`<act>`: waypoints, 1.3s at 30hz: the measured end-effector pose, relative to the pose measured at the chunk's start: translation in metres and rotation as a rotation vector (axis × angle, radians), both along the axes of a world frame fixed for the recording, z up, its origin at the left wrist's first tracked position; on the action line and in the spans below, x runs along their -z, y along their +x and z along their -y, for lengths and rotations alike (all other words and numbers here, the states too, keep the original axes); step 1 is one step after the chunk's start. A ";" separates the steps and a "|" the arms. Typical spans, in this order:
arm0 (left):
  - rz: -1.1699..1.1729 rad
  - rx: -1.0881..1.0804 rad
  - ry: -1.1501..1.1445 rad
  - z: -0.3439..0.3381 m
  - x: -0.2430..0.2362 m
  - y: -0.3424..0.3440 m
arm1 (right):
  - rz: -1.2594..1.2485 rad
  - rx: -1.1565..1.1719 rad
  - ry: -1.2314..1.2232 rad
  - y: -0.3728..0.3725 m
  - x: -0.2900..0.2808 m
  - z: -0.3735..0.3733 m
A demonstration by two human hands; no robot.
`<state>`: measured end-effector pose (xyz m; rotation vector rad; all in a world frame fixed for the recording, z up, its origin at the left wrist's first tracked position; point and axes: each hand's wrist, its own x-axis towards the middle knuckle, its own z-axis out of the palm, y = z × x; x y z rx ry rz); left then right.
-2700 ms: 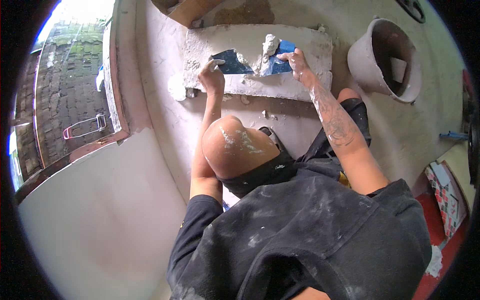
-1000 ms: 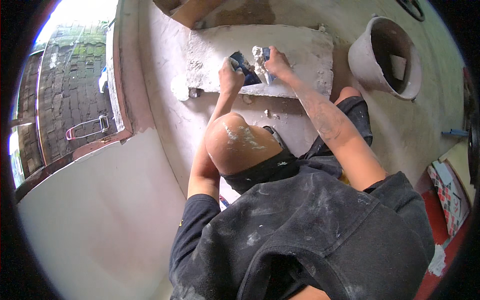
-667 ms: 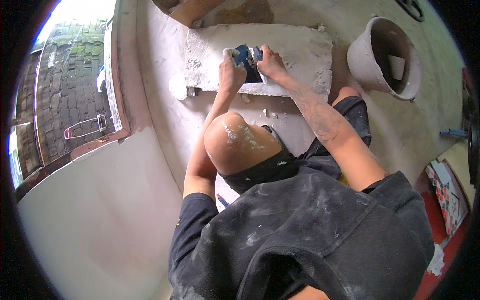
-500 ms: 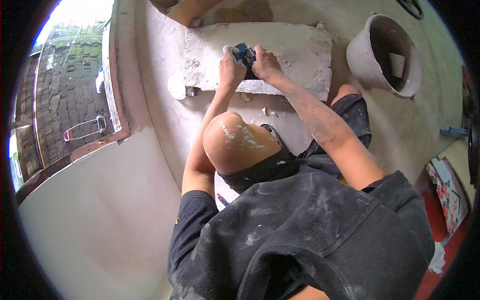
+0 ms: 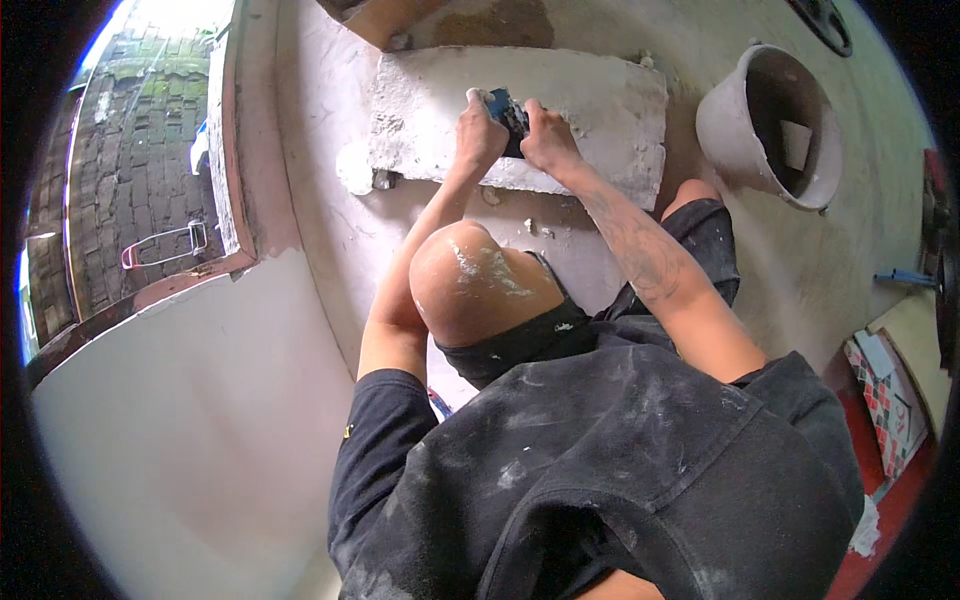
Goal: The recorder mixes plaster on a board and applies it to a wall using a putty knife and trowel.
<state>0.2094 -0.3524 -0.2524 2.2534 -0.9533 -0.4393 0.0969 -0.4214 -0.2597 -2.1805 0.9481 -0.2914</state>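
Note:
My left hand [image 5: 482,138] and my right hand [image 5: 548,142] hold a small dark blue, box-like piece [image 5: 509,115] between them, thumbs along its upper side. White crumbs or smears cover part of it, and its exact kind is not clear. My fingers wrap around its two sides, and its underside is hidden. Beneath it lies a pale, plaster-caked board [image 5: 615,95] with rough edges and lumps along its left end. I cannot tell whether the piece touches the board.
A large grey bucket [image 5: 715,125] with a pale piece inside stands right of the board. Wooden boxing [image 5: 385,22] is beyond it. Plaster crumbs [image 5: 530,226] dot the floor before my knees. At left are a white panel [image 5: 180,430] and a window opening with a hacksaw-like frame [image 5: 165,248].
Both hands have shifted slightly to the right with the blue piece, which is now tilted differently. The board, bucket and surroundings look the same apart from a slight view shift.

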 end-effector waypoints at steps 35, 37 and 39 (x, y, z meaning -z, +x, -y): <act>-0.044 -0.242 -0.031 -0.027 -0.022 0.009 | -0.067 0.076 0.105 -0.022 0.019 0.045; -0.047 -0.171 -0.111 -0.026 -0.037 0.000 | -0.034 0.059 0.145 -0.016 0.016 0.042; -0.032 -0.176 -0.127 -0.023 -0.045 -0.003 | -0.017 0.056 0.143 -0.009 0.013 0.036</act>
